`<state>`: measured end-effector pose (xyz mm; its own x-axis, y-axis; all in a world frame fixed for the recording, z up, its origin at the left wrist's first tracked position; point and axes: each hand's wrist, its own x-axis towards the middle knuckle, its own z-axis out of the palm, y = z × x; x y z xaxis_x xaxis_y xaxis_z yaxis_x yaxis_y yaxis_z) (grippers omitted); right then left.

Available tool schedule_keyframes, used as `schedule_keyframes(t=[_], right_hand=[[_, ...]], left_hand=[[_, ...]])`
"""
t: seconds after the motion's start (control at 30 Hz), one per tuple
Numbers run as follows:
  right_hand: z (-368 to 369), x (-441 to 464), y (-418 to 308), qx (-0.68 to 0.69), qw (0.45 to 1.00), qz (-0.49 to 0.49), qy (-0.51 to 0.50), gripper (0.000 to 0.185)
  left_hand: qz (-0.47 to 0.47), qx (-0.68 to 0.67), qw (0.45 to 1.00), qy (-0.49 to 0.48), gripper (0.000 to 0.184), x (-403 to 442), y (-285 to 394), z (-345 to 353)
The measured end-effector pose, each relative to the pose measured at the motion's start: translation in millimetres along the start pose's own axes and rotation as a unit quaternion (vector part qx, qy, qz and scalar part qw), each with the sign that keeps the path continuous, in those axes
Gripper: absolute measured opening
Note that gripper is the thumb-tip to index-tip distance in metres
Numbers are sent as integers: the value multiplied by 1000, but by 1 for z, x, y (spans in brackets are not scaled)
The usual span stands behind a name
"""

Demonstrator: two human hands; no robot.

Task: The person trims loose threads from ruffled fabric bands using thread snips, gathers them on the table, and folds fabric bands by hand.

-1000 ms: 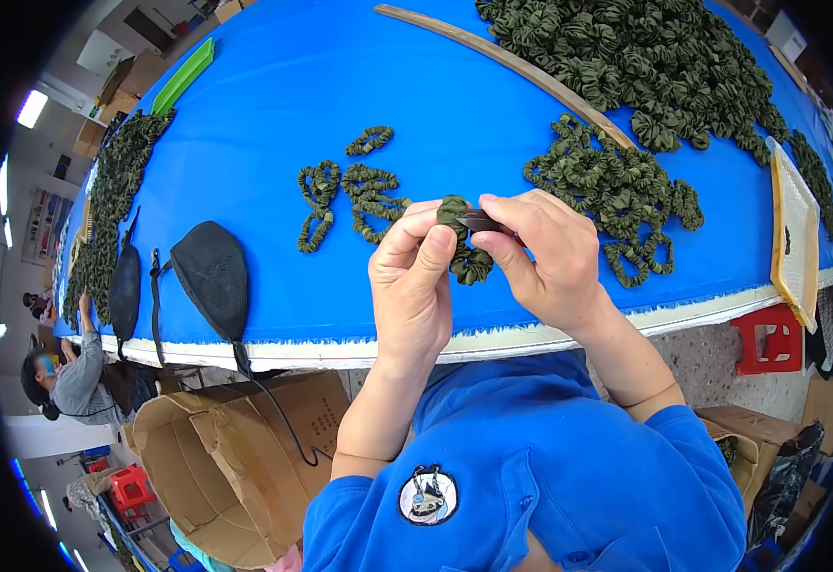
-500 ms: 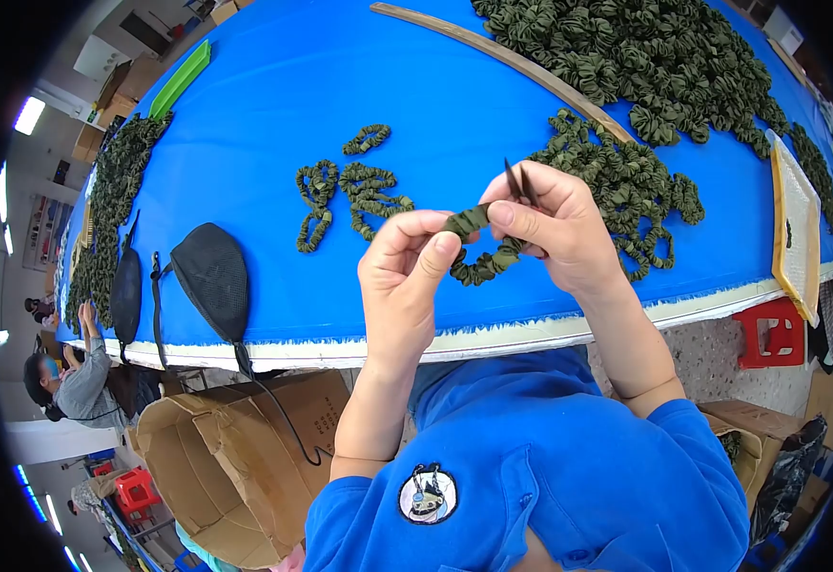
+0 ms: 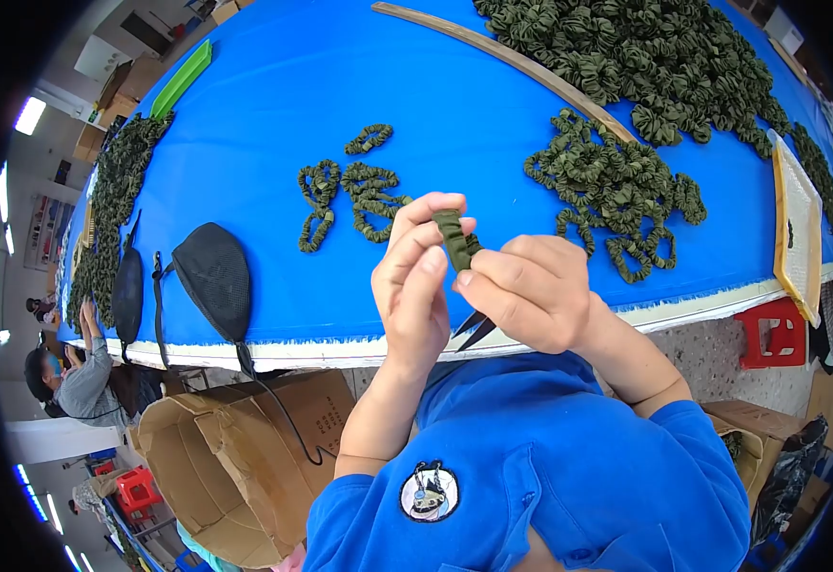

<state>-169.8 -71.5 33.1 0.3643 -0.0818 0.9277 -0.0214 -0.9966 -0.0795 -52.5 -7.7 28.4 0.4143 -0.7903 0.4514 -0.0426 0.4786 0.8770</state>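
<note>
A dark green scrunchie is stretched upright between my two hands above the table's near edge. My left hand grips it from the left, fingers bent behind it and thumb in front. My right hand pinches its lower right side with thumb and forefinger. Out from under the same hand stick the two dark pointed blades of thread snips, aimed down and left; their handles are hidden in the palm. Several loose scrunchies lie just beyond my left hand, and a heap of scrunchies lies beyond my right.
A wooden strip borders a large pile of scrunchies on the blue table. Black mesh pouches lie at left, a framed tray at right. Below stand a cardboard box and red stool. A co-worker sits far left.
My right hand has come down and turned, so the snips' blades now point down instead of up. The scrunchie has gone from an open loop to a stretched upright band.
</note>
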Motion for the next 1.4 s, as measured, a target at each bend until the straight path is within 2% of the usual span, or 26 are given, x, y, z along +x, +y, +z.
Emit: schedule_keyframes(t=[0.07, 0.1, 0.17, 0.23, 0.43, 0.57, 0.77, 0.9, 1.1, 1.27, 1.4], right_hand=[[3, -5, -1, 12, 1000, -7, -13, 18], [1, -4, -3, 13, 1000, -7, -13, 18], [-9, 4, -8, 111, 985, 125, -29, 19], [-15, 8, -11, 205, 944, 255, -45, 19], [-15, 4, -1, 228, 904, 358, -41, 22], [-23, 7, -6, 300, 852, 422, -74, 20], [-21, 7, -6, 289, 861, 410, -82, 20], [-16, 7, -7, 301, 872, 385, -28, 14], [-18, 7, -6, 307, 869, 386, -34, 12], [-20, 8, -5, 352, 841, 409, -34, 11], [-17, 4, -6, 389, 804, 450, -15, 9]], left_hand=[[-61, -119, 991, -12, 11, 1, 4, 0], [-61, -118, 991, -11, 11, 1, 4, -1], [-50, -116, 992, -13, 15, 2, 3, -4], [-39, -113, 993, -16, 18, 2, 3, -7], [-33, -90, 995, -18, 17, -2, 4, -8], [17, -85, 995, -49, 19, -2, -4, -9], [15, -64, 996, -62, 20, -5, -3, -8], [39, -58, 994, -81, 19, -3, -4, -6], [43, -53, 994, -85, 19, -4, -5, -5], [24, -52, 995, -83, 19, -4, -3, -5], [57, -36, 994, -89, 20, -2, -9, -7]])
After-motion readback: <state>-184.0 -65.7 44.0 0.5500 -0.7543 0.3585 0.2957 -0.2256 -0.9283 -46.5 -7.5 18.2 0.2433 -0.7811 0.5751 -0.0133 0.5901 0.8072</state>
